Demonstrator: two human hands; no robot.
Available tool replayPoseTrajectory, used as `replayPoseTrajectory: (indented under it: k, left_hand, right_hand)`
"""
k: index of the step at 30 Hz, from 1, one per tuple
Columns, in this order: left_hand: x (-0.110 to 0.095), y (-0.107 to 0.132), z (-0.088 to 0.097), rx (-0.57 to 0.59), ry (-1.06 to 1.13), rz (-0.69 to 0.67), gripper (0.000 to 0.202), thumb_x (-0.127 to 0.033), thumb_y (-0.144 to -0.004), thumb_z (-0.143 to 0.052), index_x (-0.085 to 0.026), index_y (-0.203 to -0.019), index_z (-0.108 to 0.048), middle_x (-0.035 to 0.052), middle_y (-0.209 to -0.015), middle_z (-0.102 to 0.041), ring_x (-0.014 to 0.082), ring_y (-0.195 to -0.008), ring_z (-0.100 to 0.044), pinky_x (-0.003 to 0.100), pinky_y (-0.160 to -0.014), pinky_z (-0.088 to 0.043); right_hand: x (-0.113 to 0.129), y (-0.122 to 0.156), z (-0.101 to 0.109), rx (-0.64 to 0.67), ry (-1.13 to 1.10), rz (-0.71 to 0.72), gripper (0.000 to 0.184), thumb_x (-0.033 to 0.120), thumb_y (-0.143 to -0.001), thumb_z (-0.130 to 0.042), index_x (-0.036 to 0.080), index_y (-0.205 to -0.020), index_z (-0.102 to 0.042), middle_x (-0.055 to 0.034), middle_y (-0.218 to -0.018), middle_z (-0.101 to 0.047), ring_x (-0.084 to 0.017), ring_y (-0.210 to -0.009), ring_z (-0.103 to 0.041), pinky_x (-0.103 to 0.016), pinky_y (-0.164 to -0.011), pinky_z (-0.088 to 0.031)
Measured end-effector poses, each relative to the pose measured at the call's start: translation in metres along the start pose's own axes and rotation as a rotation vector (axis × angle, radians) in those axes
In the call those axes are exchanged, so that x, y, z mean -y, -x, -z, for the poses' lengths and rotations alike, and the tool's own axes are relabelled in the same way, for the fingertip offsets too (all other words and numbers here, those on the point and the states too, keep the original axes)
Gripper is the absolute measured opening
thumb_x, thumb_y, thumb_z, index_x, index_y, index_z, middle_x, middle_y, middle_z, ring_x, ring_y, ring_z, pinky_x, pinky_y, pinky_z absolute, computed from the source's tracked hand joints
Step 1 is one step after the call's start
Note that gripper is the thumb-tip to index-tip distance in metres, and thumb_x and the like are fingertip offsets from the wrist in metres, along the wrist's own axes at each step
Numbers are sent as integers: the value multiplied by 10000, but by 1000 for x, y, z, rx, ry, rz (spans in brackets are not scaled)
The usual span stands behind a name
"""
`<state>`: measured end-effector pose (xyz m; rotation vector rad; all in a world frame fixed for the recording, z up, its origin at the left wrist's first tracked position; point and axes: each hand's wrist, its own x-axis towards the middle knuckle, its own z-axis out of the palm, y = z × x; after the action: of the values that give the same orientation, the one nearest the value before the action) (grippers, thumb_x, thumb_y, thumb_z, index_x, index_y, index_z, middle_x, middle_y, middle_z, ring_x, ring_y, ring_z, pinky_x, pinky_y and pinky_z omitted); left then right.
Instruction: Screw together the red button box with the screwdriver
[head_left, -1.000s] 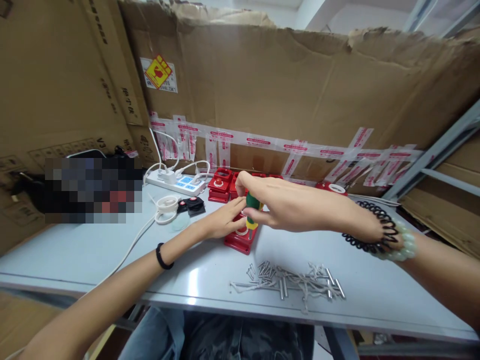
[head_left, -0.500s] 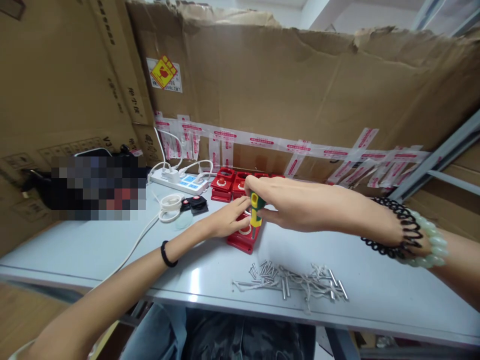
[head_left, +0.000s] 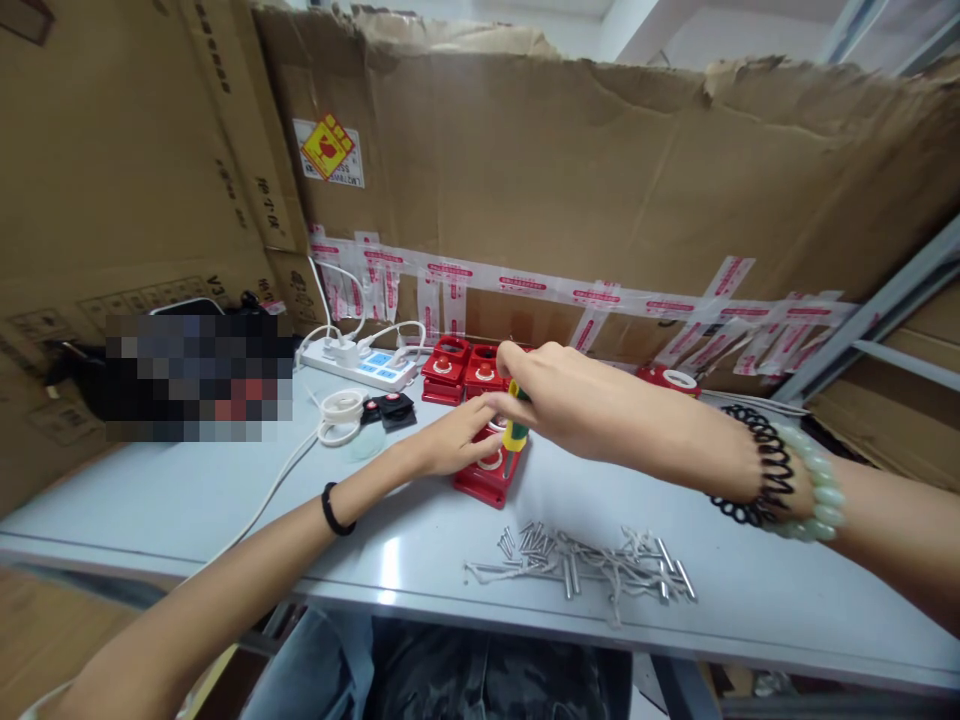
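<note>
My right hand [head_left: 536,385] is wrapped round the yellow and green handle of a screwdriver [head_left: 515,435], whose shaft points down at a red plastic part [head_left: 484,484] with a white ring on it. Against the left side of that part lies my left hand [head_left: 461,435], its fingers stretched over the part and close to the screwdriver. The tip meets the near right area of the part; a screw under it is too small to make out. Behind my hands stand more red parts [head_left: 444,370] with white rings, some hidden by my right hand.
Screws [head_left: 536,540], metal rods and white strings [head_left: 619,570] lie near the table's front edge. A white power strip [head_left: 360,362] with cables, a coiled white cable [head_left: 341,415] and black pieces [head_left: 394,408] sit on the left. A cardboard sheet [head_left: 562,180] stands behind.
My right hand has turned round the screwdriver handle, and its wrist has shifted left and up, uncovering a red part behind. My left hand and the red part stay in place.
</note>
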<state>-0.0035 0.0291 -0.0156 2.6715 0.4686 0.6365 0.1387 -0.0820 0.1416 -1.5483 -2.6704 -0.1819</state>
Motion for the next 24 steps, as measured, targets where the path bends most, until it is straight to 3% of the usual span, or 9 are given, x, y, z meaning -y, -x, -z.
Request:
replayPoseTrajectory:
  k: [6, 11, 16, 20, 24]
  left_hand:
    - [1, 0, -1, -45, 5, -19, 404, -326, -872, -422, -176, -1247, -400, 104, -1246, -470, 254, -1163, -441, 403, -1011, -356]
    - [0, 0, 0, -14, -12, -23, 362, -344, -895, -386, -185, -1218, -427, 101, -1230, -479, 251, -1147, -451, 405, -999, -365]
    - [1, 0, -2, -51, -17, -6, 380, -351, -887, -406, -184, -1228, -409, 101, -1221, -483, 247, -1136, -458, 404, -988, -375]
    - [2, 0, -2, -15, -26, 4, 305, -316, -887, -391, -168, -1141, -474, 99, -1177, -516, 245, -1078, -493, 394, -953, -400]
    - [2, 0, -2, -38, -15, -10, 354, -318, -875, -415, -175, -1197, -440, 97, -1217, -493, 249, -1124, -466, 403, -979, -381]
  right_hand:
    - [-4, -2, -1, 22, -104, 81, 105, 220, -755, -539, 169, -826, -481, -60, -830, -544, -145, -701, -468, -255, -570, -328]
    - [-6, -4, -5, -27, 4, -33, 184, 310, -864, -432, 146, -814, -498, -69, -721, -541, -148, -601, -440, -284, -530, -289]
    - [-6, -4, -2, 23, -139, 60, 131, 227, -773, -540, 158, -881, -511, -79, -881, -567, -159, -755, -493, -263, -608, -351]
    - [-4, -3, -1, 1, -69, -22, 121, 269, -831, -445, 164, -805, -498, -52, -714, -549, -149, -623, -459, -277, -532, -311]
    - [-4, -2, -2, 2, -93, 38, 114, 216, -790, -486, 161, -889, -484, -71, -838, -556, -151, -689, -475, -269, -563, -329]
